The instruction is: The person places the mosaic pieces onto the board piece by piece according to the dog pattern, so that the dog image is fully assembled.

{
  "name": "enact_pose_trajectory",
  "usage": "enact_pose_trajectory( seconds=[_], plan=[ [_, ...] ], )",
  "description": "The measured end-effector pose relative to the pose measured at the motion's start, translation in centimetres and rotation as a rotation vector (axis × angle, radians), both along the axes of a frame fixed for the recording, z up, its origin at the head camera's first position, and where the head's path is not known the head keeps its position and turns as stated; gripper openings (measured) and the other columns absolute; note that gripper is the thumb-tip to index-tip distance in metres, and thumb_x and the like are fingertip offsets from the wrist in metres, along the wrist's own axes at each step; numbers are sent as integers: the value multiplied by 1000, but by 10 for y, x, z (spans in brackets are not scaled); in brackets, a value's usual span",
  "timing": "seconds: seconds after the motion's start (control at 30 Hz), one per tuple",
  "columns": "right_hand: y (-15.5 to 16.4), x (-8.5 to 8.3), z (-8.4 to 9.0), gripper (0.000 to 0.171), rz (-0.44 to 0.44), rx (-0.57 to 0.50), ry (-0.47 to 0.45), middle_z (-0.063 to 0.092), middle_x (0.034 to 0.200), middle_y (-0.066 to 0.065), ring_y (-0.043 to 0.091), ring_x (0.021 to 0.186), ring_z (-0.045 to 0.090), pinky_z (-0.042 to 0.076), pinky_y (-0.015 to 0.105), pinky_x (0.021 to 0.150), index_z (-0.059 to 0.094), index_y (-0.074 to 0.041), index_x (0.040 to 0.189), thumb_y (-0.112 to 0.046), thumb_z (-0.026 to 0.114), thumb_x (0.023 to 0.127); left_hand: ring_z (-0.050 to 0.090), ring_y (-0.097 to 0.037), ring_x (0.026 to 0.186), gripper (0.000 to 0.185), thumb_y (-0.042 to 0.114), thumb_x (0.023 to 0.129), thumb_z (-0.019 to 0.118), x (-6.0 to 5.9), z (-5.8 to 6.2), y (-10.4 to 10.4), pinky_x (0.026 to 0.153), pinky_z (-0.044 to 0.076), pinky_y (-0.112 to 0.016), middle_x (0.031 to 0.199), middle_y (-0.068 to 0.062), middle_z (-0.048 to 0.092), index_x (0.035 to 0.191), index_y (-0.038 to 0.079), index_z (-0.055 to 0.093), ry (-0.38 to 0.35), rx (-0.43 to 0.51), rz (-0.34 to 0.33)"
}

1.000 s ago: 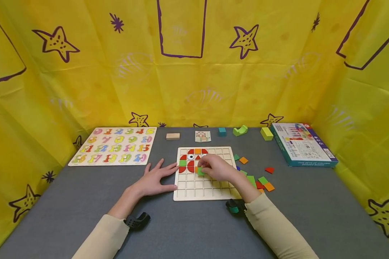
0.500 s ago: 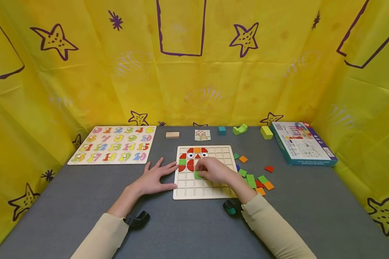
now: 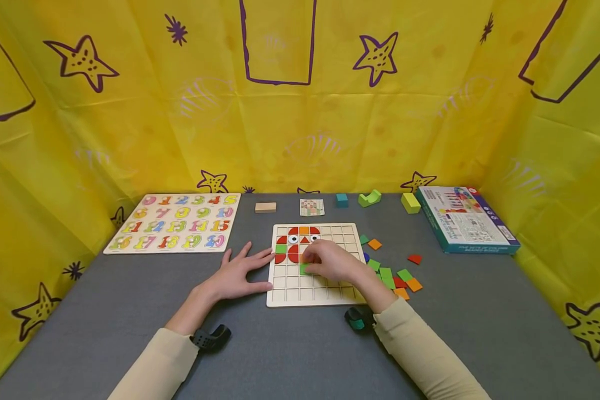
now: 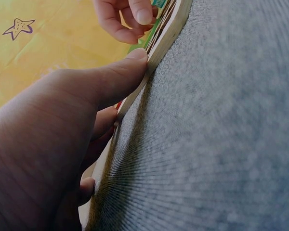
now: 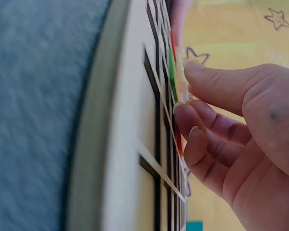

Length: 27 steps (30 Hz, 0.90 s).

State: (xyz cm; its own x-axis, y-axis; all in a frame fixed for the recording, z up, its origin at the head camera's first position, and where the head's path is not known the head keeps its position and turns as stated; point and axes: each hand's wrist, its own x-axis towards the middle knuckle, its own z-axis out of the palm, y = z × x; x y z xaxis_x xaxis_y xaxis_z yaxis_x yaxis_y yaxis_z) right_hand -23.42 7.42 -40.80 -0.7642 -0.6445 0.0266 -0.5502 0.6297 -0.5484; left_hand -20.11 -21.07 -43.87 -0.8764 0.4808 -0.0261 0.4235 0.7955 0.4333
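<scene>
Fingertips of our right hand (image 3: 332, 262) pinch a green tile (image 3: 305, 269) at the grid board's (image 3: 314, 297) centre-left. We judge it thin, stiff, light, best gripped by its edges. Our left hand (image 3: 237, 275) lies flat at nine o'clock, thumb touching the board.

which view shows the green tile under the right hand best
The head view: the green tile lies in the grid board at the right hand fingertips. The right wrist view shows only its green edge; the left wrist view a green sliver.
</scene>
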Motion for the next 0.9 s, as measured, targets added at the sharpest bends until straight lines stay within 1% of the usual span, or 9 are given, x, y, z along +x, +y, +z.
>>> enact_pose_trajectory(
  seconds=[0.13,0.23,0.43,0.57,0.67,0.73,0.83,0.9],
  plan=[
    [8,-1,5,19,-26,-35,11,64,91,-4,16,84,57,50,33,79,73,-7,107,-16,79,90,6,-43,151,84,69,87,64,-1,-1,-1,107,-6,-75,162,5,33,155,25,44,2,7,-8],
    [18,-2,9,21,-40,-61,17,66,94,-1,16,86,59,51,33,79,72,-5,108,-15,78,91,5,-43,151,84,69,87,63,-2,-1,-1,107,-6,-74,162,6,32,155,25,44,5,13,-15],
    [40,-7,15,24,-120,-93,-13,65,97,0,18,87,60,51,34,77,71,-5,114,-14,76,93,5,-44,151,84,68,87,64,-1,1,-2,107,-6,-74,162,4,33,155,24,43,1,16,-8],
    [56,-10,16,26,-170,-109,-21,65,100,3,21,89,59,51,35,78,70,-3,117,-14,75,93,5,-44,151,84,68,87,65,0,3,-3,108,-6,-74,162,3,33,155,23,44,4,9,2],
    [72,-10,16,26,-202,-108,-26,65,100,6,23,89,59,50,37,78,69,-1,117,-12,74,94,5,-44,151,84,67,87,65,-1,3,-1,108,-6,-74,162,3,33,155,23,44,6,11,-4],
    [82,-8,15,26,-222,-92,-28,64,97,5,23,87,58,51,37,77,69,0,115,-13,74,93,5,-44,151,84,67,87,66,0,2,0,107,-6,-74,162,3,33,155,23,44,3,16,-9],
    [98,-7,10,26,-229,-78,-15,64,95,5,22,84,58,50,37,76,68,1,114,-12,75,93,5,-44,151,84,66,87,66,0,2,0,107,-6,-74,162,3,33,155,23,44,-2,16,-10],
    [108,-5,6,26,-249,-67,-23,64,95,5,22,84,57,50,37,76,68,0,113,-13,75,92,5,-44,151,84,66,87,66,0,1,0,107,-6,-75,162,3,33,155,23,44,-1,16,-10]
  ],
)
